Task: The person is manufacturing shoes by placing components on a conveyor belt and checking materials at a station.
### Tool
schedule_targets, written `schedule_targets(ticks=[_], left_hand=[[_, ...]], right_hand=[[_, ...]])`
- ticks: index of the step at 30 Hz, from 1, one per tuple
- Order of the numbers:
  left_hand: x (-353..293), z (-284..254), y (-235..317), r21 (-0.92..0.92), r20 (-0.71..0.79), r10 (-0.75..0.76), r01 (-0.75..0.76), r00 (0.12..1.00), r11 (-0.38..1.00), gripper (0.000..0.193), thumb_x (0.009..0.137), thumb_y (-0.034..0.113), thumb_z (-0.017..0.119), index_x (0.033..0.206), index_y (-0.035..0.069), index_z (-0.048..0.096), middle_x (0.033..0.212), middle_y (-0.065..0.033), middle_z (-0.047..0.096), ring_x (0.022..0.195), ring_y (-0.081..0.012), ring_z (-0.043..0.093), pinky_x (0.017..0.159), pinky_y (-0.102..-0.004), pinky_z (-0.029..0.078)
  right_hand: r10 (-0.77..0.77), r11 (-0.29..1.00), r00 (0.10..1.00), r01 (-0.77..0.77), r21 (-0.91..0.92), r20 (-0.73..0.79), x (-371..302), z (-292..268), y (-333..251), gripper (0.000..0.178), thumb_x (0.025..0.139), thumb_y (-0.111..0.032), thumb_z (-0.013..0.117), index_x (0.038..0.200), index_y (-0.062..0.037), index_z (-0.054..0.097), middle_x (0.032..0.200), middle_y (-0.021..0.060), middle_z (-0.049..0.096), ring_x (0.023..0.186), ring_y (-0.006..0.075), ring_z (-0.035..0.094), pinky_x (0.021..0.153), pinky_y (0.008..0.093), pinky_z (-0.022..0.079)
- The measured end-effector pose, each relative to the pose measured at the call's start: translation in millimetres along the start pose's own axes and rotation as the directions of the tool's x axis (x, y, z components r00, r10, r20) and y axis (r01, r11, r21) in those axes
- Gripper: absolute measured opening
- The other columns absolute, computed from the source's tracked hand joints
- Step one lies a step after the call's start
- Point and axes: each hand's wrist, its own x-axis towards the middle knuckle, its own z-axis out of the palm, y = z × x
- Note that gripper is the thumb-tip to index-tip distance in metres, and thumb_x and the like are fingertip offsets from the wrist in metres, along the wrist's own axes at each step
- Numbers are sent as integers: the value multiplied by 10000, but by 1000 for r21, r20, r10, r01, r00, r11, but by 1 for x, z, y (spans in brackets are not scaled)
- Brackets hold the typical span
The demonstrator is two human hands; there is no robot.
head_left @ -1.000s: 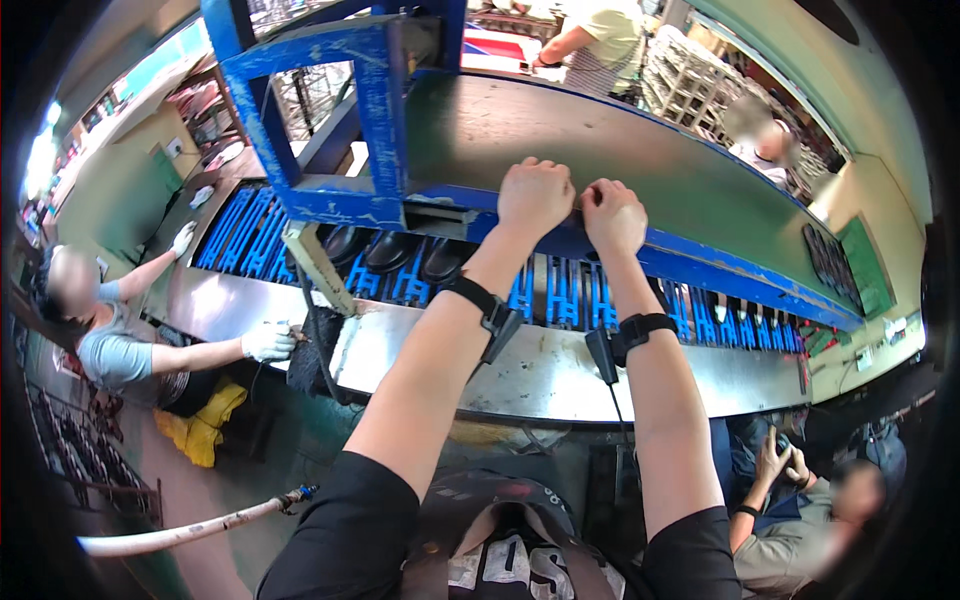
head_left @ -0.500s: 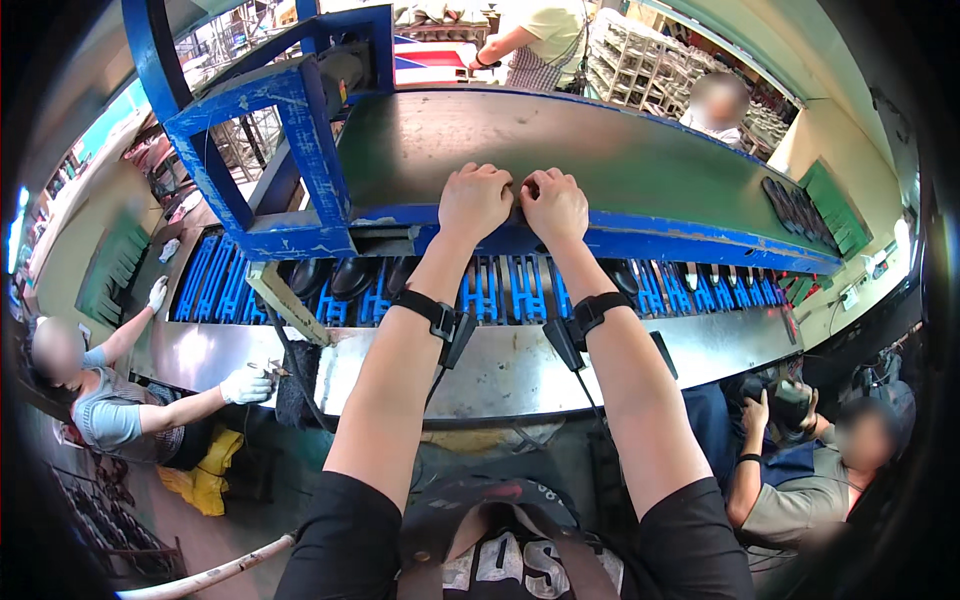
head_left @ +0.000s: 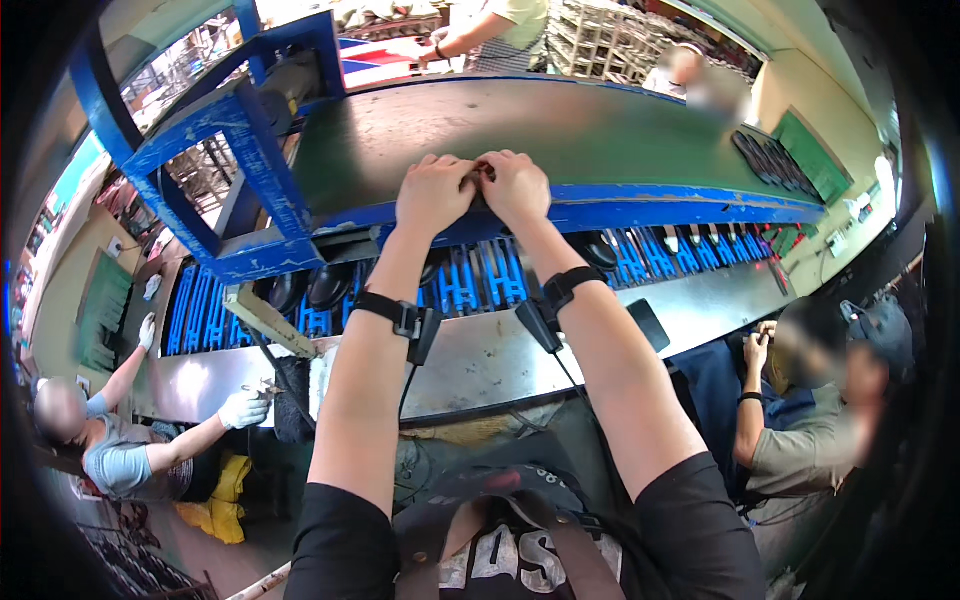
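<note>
Above the near edge of a green conveyor belt (head_left: 600, 140), my left hand (head_left: 434, 195) and my right hand (head_left: 515, 187) meet with their fingers curled inward. Their knuckles nearly touch. Between the fingertips a small dark patch shows, but I cannot make out what, if anything, they hold. Both forearms stretch forward over a lower conveyor of blue slats (head_left: 465, 285). Dark rounded shoe-like pieces lie on those slats, one (head_left: 330, 286) left of my left forearm and another (head_left: 599, 251) beside my right forearm.
A blue metal frame (head_left: 225, 180) rises at the left. Several dark sole-shaped pieces (head_left: 770, 165) lie at the belt's right end. A metal ledge (head_left: 470, 350) runs nearer me. One gloved co-worker (head_left: 140, 455) stands left; another person (head_left: 800, 440) is at the right.
My hands have come closer together, closing the gap between them. The view has shifted, so the belt and frame sit further left. The person at the right has lowered the dark object.
</note>
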Motion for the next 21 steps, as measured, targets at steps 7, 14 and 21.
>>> schedule_targets(ticks=[7, 14, 21], left_hand=[[-7, -3, -3, -13, -33, -6, 5, 999, 1000, 178, 806, 185, 591, 964, 131, 654, 927, -63, 673, 917, -284, 616, 793, -430, 492], [-9, -8, 0, -22, 0, -15, 15, 1000, 1000, 193, 776, 158, 597, 962, 121, 635, 876, -103, 660, 865, -315, 629, 759, -432, 514], [-1, -9, 4, -54, 103, -62, 68, 993, 996, 211, 813, 177, 595, 1013, 117, 632, 883, -121, 663, 898, -305, 633, 777, -427, 511]], right_hand=[[6, 1000, 1000, -6, -4, 5, -4, 2, -7, 89, 762, -183, 644, 806, -129, 700, 857, 67, 656, 856, 284, 622, 756, 420, 521], [-17, 1000, 1000, 17, -22, -7, -6, 12, -3, 91, 759, -193, 641, 770, -114, 684, 838, 64, 657, 839, 273, 630, 725, 409, 530], [32, 999, 998, -31, -19, 50, -3, 11, 5, 118, 781, -246, 639, 845, -187, 720, 861, 36, 672, 858, 258, 639, 743, 403, 541]])
